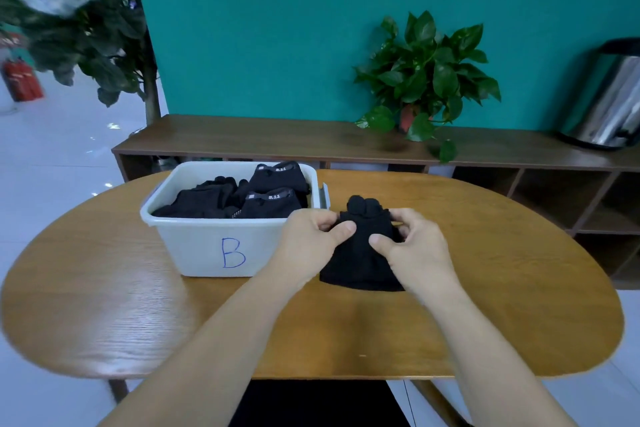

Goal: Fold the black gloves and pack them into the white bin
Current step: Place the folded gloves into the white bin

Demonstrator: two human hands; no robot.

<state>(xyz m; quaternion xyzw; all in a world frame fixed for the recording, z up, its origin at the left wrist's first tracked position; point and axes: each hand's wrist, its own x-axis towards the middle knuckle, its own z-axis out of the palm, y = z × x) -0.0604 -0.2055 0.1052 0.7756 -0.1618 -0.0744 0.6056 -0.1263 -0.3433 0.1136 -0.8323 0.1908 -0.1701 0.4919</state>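
A black glove [360, 260] lies on the wooden table [502, 281] just right of the white bin [207, 246], its fingertips pointing away from me. My left hand [308, 239] pinches its left edge near the finger end. My right hand [412, 239] pinches the right edge at the same height. The bin is marked with a blue B and holds several black gloves [242, 198], some showing a grey label strip.
Behind the table runs a low wooden shelf unit [277, 142] with a potted green plant [426, 80] and a steel kettle [609, 97] on it. A teal wall stands behind. A large leafy plant [79, 17] fills the upper left.
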